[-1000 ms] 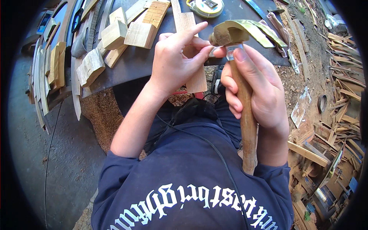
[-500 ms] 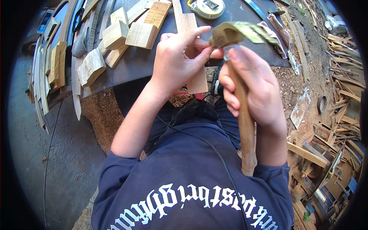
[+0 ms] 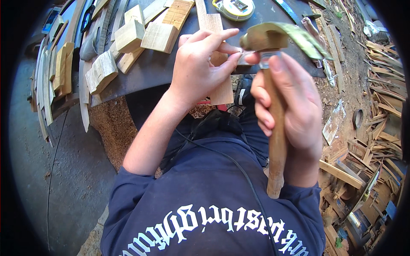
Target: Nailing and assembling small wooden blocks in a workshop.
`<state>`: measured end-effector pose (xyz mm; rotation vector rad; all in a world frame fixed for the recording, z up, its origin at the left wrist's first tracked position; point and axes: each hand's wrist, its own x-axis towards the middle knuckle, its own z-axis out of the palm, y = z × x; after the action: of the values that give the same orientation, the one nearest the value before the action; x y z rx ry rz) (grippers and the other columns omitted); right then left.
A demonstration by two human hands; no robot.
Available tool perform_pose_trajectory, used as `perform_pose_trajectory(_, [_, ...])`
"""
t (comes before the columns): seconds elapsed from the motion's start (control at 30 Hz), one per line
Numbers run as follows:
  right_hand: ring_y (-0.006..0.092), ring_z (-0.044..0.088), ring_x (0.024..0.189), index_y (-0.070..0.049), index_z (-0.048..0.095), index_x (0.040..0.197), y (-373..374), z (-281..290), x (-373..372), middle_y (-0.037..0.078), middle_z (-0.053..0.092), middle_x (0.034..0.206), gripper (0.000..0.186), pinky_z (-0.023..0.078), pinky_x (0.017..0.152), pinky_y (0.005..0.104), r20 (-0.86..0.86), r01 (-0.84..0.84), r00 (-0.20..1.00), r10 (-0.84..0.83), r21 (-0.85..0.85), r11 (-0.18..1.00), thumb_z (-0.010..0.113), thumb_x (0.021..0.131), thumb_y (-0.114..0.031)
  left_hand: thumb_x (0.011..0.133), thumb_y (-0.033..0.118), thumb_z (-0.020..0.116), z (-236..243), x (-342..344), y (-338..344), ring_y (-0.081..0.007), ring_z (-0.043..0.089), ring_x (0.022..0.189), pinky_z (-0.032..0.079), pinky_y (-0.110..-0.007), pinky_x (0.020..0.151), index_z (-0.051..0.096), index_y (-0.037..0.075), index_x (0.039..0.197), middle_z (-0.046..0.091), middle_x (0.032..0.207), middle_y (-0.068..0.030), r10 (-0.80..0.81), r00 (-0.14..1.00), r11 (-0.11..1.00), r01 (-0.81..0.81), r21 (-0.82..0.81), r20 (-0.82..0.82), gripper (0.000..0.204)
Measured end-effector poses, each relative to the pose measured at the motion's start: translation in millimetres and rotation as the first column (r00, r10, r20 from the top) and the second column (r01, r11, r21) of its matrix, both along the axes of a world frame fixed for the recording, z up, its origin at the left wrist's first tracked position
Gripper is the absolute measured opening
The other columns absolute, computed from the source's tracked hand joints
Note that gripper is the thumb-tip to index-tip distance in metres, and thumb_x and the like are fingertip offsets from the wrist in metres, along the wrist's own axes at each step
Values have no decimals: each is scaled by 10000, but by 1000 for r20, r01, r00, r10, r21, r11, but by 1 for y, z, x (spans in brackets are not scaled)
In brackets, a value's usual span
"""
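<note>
My right hand (image 3: 294, 96) is wrapped round the wooden handle of a claw hammer (image 3: 276, 128), close under its head. The hammer head is blurred, just right of my left fingertips. My left hand (image 3: 200, 62) is closed in a pinch, thumb against a finger, with another finger stretched out above. A small thin thing seems to sit at the fingertips, too small to name. Behind and under my left hand lies a flat piece of wood (image 3: 221, 94), narrow at its far end. Its near end sticks out past the table edge; my hand hides its middle.
Several wooden blocks (image 3: 159, 37) lie on the dark table (image 3: 141, 81), left of my left hand. A round tape measure (image 3: 236, 8) sits at the back. Curved wooden strips (image 3: 64, 68) are at the left. Scrap wood (image 3: 386, 102) covers the ground at the right.
My right hand and the hammer have moved right, so the head is farther from my left fingertips. My left hand and the piece of wood have hardly moved.
</note>
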<state>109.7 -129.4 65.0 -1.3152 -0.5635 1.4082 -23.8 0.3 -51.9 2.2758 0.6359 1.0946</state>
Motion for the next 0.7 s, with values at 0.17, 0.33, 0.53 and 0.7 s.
perform_pose_trajectory(0.17, [52,469,491,5,597,1255,6,-5,-1,6,506,724,422,377,420,207,61,-19,998,20,-24,1000,501,1126,-386,812,127,855,2,-2,-1,-198,736,923,498,-350,899,719,66,1263,807,911,-29,-3,1000,1000,2,-30,-23,475])
perform_pose_trajectory(0.33, [58,429,455,41,573,1323,1,4,-8,25,491,729,465,352,391,202,96,23,995,-24,12,1000,460,1139,-370,807,101,838,1,-1,-3,-209,741,934,499,-346,942,693,66,1308,807,917,-31,13,1000,997,-13,-74,6,523])
perform_pose_trajectory(0.53, [52,482,498,-9,612,1239,10,-13,-1,4,531,730,395,380,433,221,49,-35,998,39,-81,996,528,1120,-375,809,69,808,2,-2,-1,-209,754,935,511,-342,959,681,73,1327,809,921,-46,-1,1000,991,-3,-134,-31,533])
perform_pose_trajectory(0.7, [55,426,449,70,544,1339,1,15,-15,31,485,721,473,338,387,192,178,66,981,-76,61,996,438,1146,-349,812,86,827,2,-1,0,-205,765,902,532,-340,924,689,69,1305,805,890,-58,-11,1000,993,9,-118,-19,513])
